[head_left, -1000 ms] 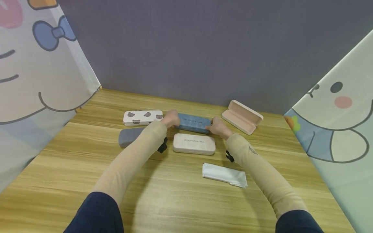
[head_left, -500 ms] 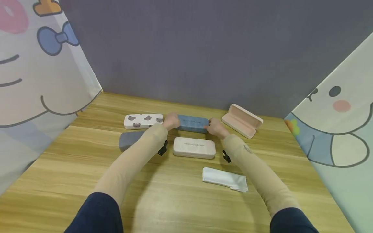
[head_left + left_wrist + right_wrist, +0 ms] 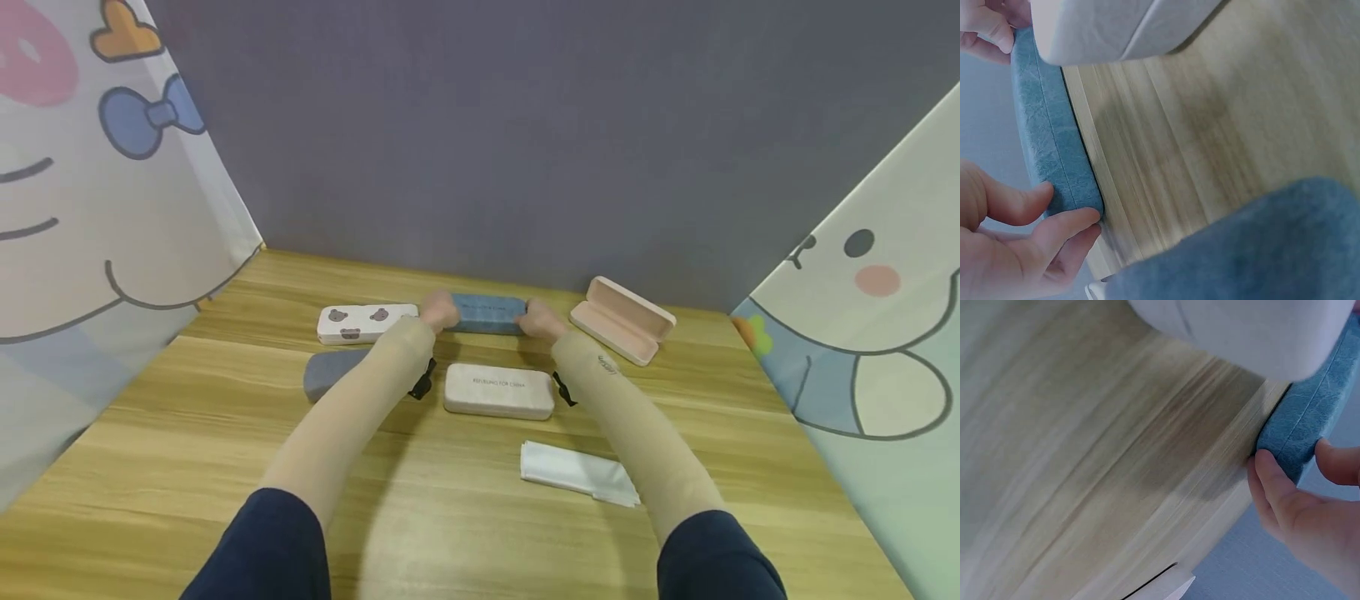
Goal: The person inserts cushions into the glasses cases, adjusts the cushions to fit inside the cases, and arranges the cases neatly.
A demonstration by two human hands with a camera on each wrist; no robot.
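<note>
A blue glasses case [image 3: 487,314] with dark lettering lies closed near the back of the table. My left hand [image 3: 438,311] pinches its left end. In the left wrist view that thumb is on the top edge and the fingers [image 3: 1072,219] lie along the lower side. At the other end, my right hand [image 3: 542,320] grips the case between thumb and fingers [image 3: 1275,478]. A cream glasses case [image 3: 498,392] with printed lettering sits in front of the blue one, between my forearms.
To the left lie a white case with bear prints [image 3: 363,323] and a grey-blue case [image 3: 330,372], partly behind my left forearm. An opened pink case [image 3: 622,321] stands at the back right. A folded white cloth [image 3: 577,472] lies nearer. A grey wall [image 3: 480,150] rises behind.
Both hands have shifted the blue case slightly left and back toward the wall. My right forearm has swung inward. The head view has tilted up a little; the other cases stay put.
</note>
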